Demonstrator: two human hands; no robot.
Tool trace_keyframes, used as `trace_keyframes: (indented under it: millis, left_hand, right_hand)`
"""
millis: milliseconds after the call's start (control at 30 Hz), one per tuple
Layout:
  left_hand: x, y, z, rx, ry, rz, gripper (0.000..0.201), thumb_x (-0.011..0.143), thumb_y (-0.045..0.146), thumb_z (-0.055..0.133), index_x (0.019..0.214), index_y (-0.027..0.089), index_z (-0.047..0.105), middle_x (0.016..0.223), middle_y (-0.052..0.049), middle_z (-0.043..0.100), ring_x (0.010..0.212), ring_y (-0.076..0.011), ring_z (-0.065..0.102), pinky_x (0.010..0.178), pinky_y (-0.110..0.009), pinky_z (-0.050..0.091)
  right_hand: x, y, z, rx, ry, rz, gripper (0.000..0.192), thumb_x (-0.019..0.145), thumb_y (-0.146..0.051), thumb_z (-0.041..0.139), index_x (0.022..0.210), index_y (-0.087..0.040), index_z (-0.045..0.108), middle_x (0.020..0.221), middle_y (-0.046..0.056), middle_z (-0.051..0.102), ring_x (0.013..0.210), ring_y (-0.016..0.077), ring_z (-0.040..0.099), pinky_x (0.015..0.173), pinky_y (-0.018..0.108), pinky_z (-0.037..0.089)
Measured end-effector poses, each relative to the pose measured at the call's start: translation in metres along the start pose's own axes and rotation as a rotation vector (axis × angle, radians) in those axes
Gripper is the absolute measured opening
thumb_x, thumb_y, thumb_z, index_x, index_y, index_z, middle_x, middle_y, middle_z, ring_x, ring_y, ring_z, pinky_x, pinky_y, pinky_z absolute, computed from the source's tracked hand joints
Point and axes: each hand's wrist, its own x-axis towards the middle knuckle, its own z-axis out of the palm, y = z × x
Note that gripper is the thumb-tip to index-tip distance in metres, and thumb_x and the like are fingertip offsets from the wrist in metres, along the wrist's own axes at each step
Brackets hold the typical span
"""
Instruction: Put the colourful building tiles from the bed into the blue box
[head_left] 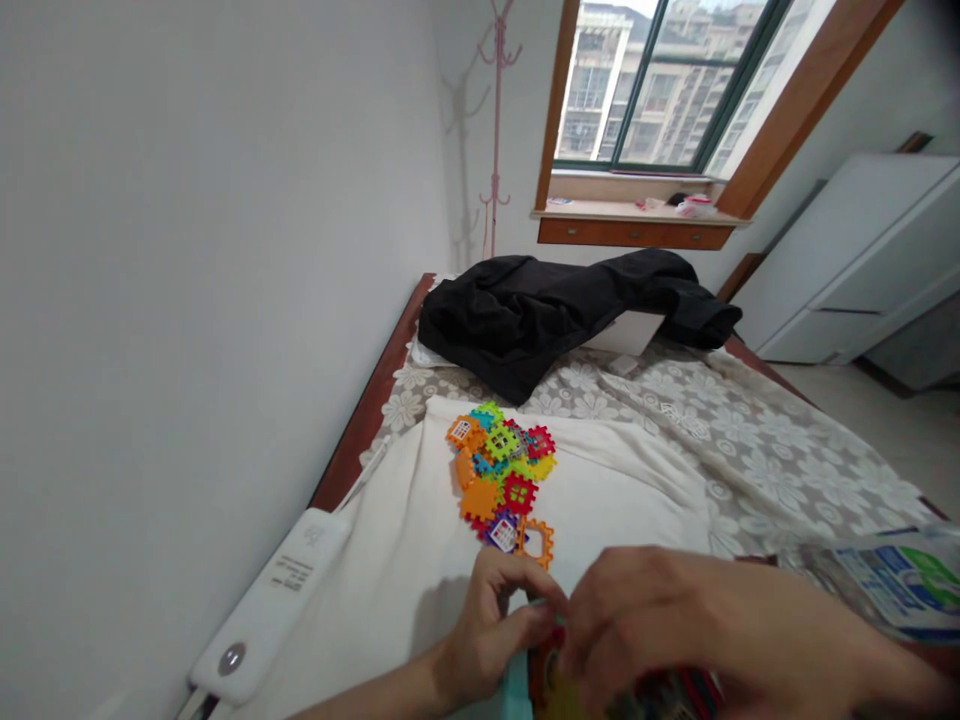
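Both hands meet low in the picture — left hand point(499, 620) and right hand point(660, 625) pinching the same toy piece point(551, 680) between fingertips — with the tile pile point(502, 480) just beyond them.

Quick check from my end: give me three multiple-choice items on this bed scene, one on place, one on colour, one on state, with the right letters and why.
1. Where is the pile of plastic blocks?
A. on the white cloth
B. on the windowsill
C. on the floor

2. What colour is the garment at the far end of the bed?
A. red
B. black
C. yellow

3. How are the two hands placed?
A. far apart
B. resting on the wall
C. together over a colourful piece

Answers:
1 A, the blocks lie on the white cloth spread on the bed.
2 B, the crumpled garment is black.
3 C, the left hand and right hand meet at a colourful piece at the bottom edge.
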Motion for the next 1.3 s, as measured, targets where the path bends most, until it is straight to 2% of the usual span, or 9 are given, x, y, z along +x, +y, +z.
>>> trace_keyframes:
  millis: [133,233,333,433,600,767,1100,1200,1300]
  left_hand:
    - [-0.001,-0.001,-0.001,0.107,-0.024,0.110,0.028,0.092,0.046,0.072,0.096,0.020,0.081,0.091,-0.007,0.071,0.086,-0.0217,0.065,0.081,-0.032,0.047]
    - [-0.002,-0.001,-0.002,0.230,-0.024,0.180,0.030,0.097,0.044,0.064,0.099,0.020,0.082,0.092,-0.009,0.072,0.089,-0.0228,0.066,0.084,-0.033,0.047]
    - [-0.003,0.000,-0.003,0.281,-0.057,0.202,0.036,0.099,0.046,0.059,0.100,0.018,0.081,0.091,-0.011,0.073,0.087,-0.0235,0.067,0.082,-0.034,0.047]
    - [-0.004,0.004,-0.003,0.314,-0.059,0.204,0.039,0.099,0.048,0.056,0.099,0.018,0.082,0.091,-0.012,0.074,0.086,-0.0245,0.068,0.082,-0.035,0.048]
    - [-0.001,0.014,0.000,0.334,-0.091,0.193,0.041,0.098,0.047,0.056,0.095,0.017,0.083,0.089,-0.014,0.075,0.083,-0.0254,0.069,0.082,-0.037,0.048]
    - [0.001,0.017,0.002,0.300,-0.107,0.205,0.042,0.098,0.046,0.055,0.094,0.015,0.082,0.085,-0.014,0.076,0.080,-0.0254,0.069,0.079,-0.037,0.048]
    - [-0.003,0.010,-0.002,0.319,-0.110,0.272,0.029,0.098,0.038,0.059,0.098,0.018,0.081,0.089,-0.011,0.078,0.086,-0.0231,0.069,0.084,-0.035,0.046]
    - [-0.003,0.006,-0.002,0.304,-0.111,0.281,0.029,0.099,0.038,0.059,0.097,0.018,0.081,0.088,-0.010,0.077,0.084,-0.0215,0.069,0.084,-0.033,0.045]
    - [-0.003,0.003,-0.002,0.287,-0.096,0.289,0.030,0.099,0.039,0.060,0.098,0.017,0.080,0.089,-0.010,0.075,0.085,-0.0204,0.068,0.084,-0.032,0.046]
  right_hand:
    - [0.036,0.050,-0.015,-0.220,0.231,0.008,0.032,0.104,-0.035,0.057,0.134,-0.026,0.064,0.123,0.008,0.073,0.114,0.0228,0.068,0.102,0.039,0.054]
    - [0.072,0.095,-0.014,-0.579,0.189,-0.037,0.043,0.097,-0.033,0.068,0.139,-0.026,0.063,0.145,0.012,0.061,0.133,0.0304,0.056,0.113,0.049,0.044]
    - [0.099,0.132,-0.004,-0.794,0.158,-0.035,0.057,0.086,-0.047,0.079,0.137,-0.025,0.065,0.150,0.014,0.058,0.134,0.0362,0.055,0.111,0.054,0.044]
    - [0.109,0.152,0.007,-0.906,0.163,-0.014,0.059,0.080,-0.053,0.084,0.128,-0.021,0.068,0.142,0.017,0.064,0.129,0.0386,0.057,0.106,0.055,0.047]
    - [0.103,0.161,0.012,-0.994,0.171,0.022,0.028,0.093,-0.032,0.072,0.118,-0.019,0.068,0.127,0.014,0.072,0.112,0.0318,0.065,0.098,0.046,0.055]
    - [0.090,0.172,0.009,-0.937,0.276,-0.049,0.028,0.098,-0.017,0.059,0.125,-0.020,0.065,0.133,0.014,0.071,0.119,0.0287,0.067,0.099,0.043,0.058]
    - [0.075,0.185,0.002,-0.787,0.457,-0.069,0.014,0.105,-0.031,0.058,0.111,-0.022,0.067,0.124,0.012,0.076,0.114,0.0280,0.072,0.099,0.046,0.060]
    - [0.065,0.189,0.008,-0.626,0.529,-0.071,0.014,0.103,-0.034,0.063,0.110,-0.024,0.069,0.122,0.011,0.076,0.116,0.0272,0.071,0.099,0.045,0.059]
    - [0.057,0.190,0.009,-0.304,0.745,-0.025,0.017,0.099,-0.039,0.069,0.108,-0.024,0.070,0.115,0.010,0.077,0.108,0.0251,0.073,0.097,0.043,0.058]
